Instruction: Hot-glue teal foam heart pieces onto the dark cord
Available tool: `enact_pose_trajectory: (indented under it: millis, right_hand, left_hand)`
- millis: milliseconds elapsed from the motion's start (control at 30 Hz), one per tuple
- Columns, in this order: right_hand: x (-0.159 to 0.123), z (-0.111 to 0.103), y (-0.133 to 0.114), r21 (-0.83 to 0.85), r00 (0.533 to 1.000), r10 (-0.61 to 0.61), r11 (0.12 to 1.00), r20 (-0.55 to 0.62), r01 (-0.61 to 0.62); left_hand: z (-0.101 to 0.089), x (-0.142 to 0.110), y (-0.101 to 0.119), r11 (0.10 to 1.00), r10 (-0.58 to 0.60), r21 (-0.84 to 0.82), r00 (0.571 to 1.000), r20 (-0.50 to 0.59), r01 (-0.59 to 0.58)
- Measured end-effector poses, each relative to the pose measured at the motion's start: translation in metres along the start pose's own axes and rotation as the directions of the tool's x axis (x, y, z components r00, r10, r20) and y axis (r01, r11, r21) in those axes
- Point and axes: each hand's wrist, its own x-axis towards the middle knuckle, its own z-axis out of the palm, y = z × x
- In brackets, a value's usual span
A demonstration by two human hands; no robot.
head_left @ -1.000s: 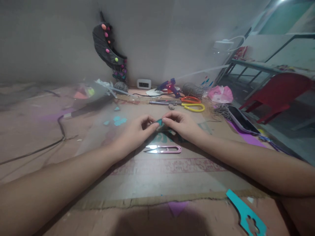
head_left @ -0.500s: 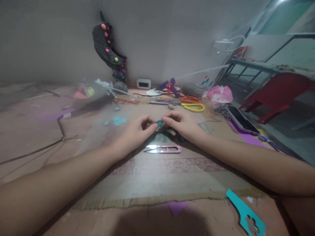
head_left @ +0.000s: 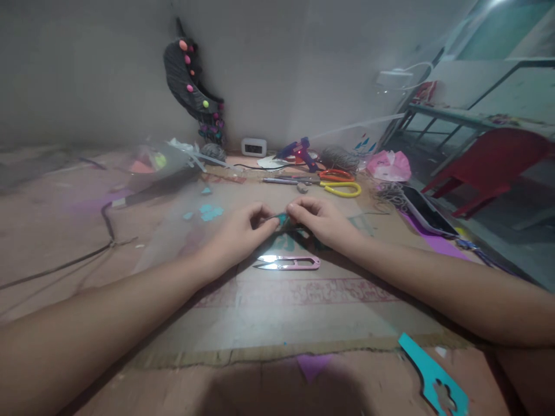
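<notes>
My left hand (head_left: 243, 231) and my right hand (head_left: 323, 221) meet above the middle of a flat cardboard sheet (head_left: 277, 312). Both pinch the same small teal piece (head_left: 282, 218) between thumb and fingertips; most of it is hidden by the fingers. Just below the hands, pink thread snips (head_left: 288, 263) lie on the cardboard, blades pointing left.
Yellow and orange scissors (head_left: 340, 184), a blue glue gun (head_left: 299, 151) and a small white clock (head_left: 254, 147) lie near the back wall. Teal scraps (head_left: 208, 212) sit to the left, a teal cut-out sheet (head_left: 433, 381) at front right, a phone (head_left: 427, 211) and red chair (head_left: 494, 162) at right.
Almost nothing has moved. My fingertips have shifted slightly on the teal piece, and both hands stay in the same spot.
</notes>
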Motion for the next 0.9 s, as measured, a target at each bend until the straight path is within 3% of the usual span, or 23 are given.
enact_pose_trajectory:
  millis: [433,667,900]
  right_hand:
    - [0.0,0.0013,-0.0035,-0.042,1.0,0.011,0.999,-0.007,-0.011]
    - [0.0017,0.0001,0.0,0.015,1.0,-0.009,1.0,-0.02,0.009]
    - [0.0015,0.0009,-0.0005,-0.018,0.999,0.038,0.999,-0.009,-0.038]
  left_hand:
    - [0.0001,0.0003,0.0007,0.999,-0.019,0.028,1.0,-0.009,0.019]
    - [0.0004,0.0005,-0.0001,1.0,-0.011,0.022,1.0,-0.025,0.011]
    - [-0.0001,0.0005,-0.0007,0.999,-0.007,0.032,1.0,-0.019,0.007]
